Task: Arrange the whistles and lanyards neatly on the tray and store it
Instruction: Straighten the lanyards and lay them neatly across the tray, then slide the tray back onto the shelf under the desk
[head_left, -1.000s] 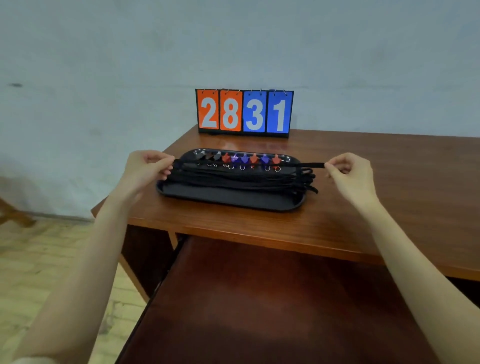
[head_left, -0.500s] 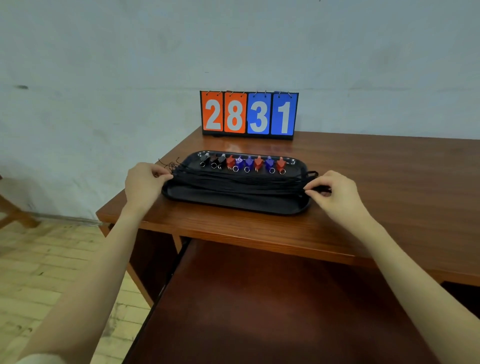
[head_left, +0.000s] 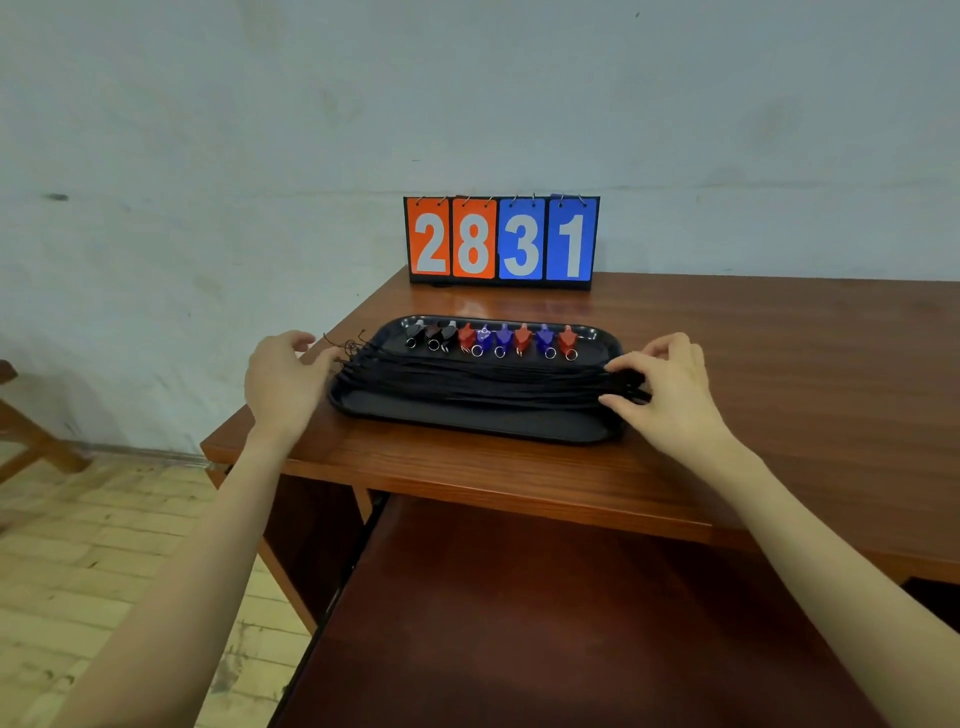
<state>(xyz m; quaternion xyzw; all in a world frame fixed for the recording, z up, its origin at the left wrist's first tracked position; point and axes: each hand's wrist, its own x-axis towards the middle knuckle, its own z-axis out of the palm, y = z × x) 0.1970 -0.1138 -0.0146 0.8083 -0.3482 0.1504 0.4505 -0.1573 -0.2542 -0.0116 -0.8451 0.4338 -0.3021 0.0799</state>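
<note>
I see a black tray (head_left: 467, 423) w/ black lanyards (head_left: 478, 382) bundled between my fingertips. Whistles (head_left: 493, 338) beyond them, from my left fingers to the right: 3 black, red, 2 blue, red, blue, red. Scoreboard (head_left: 501, 239): orange 2, 8; blue 3, 1; digits white. Desk (head_left: 779, 364) reddish-brown woodgrain.

A long black tray (head_left: 467, 423) with rounded ends lay flat, its long side running from 9 to 3 o'clock. Along its 12 o'clock edge stood a neat row of nine whistles (head_left: 493, 339), each with a small metal ring: three black at the 9 o'clock end, then red and blue mixed. Black lanyards (head_left: 478, 382) stretched lengthwise in a straight bundle at the middle, a few thin ends straying past the 9 o'clock rim.
</note>
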